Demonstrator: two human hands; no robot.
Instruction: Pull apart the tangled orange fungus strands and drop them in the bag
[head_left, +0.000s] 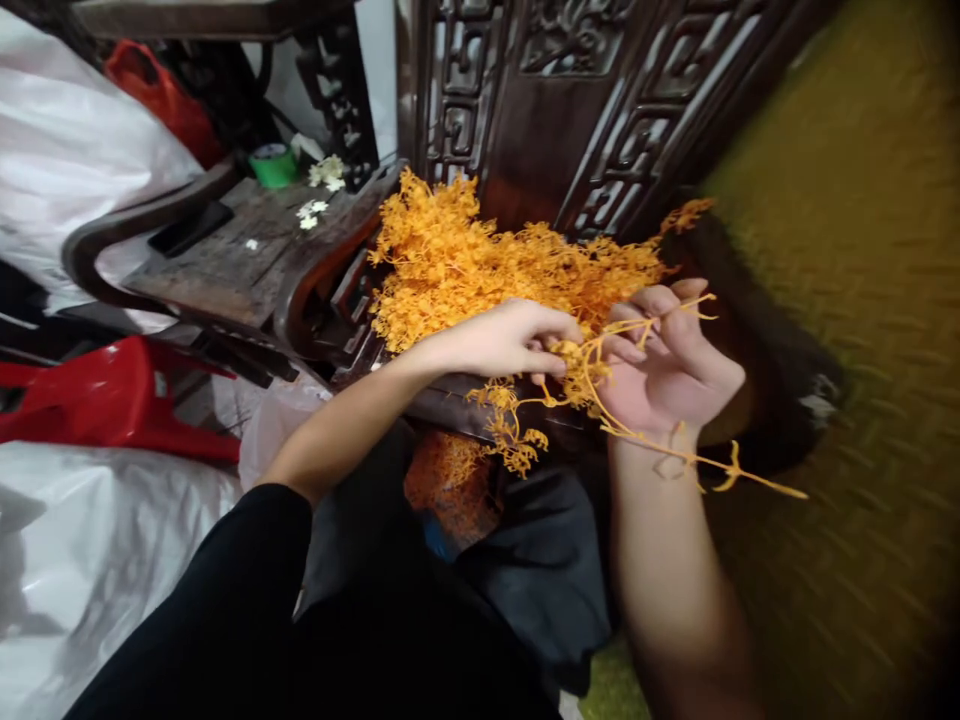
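Note:
My left hand (517, 340) pinches a small clump of an orange artificial flower sprig (583, 372) in front of the carved chair. Close beside it, my right hand (664, 360) is turned palm up, its fingers curled around thin stems of the same sprig. One long stem runs from the hands across my right wrist, its tip out to the right. Another bunch of the sprig dangles below my left hand. Just behind both hands, a big heap of orange artificial flowers (480, 270) covers the chair seat and partly hides it.
A dark carved wooden chair back (517, 130) rises behind the heap. To the left, a wooden side table (225, 250) carries green tape (273, 165) and pale flower bits. A red plastic stool (112, 395) and white sacks (97, 540) stand at left. An orange-flecked bag (454, 490) sits below.

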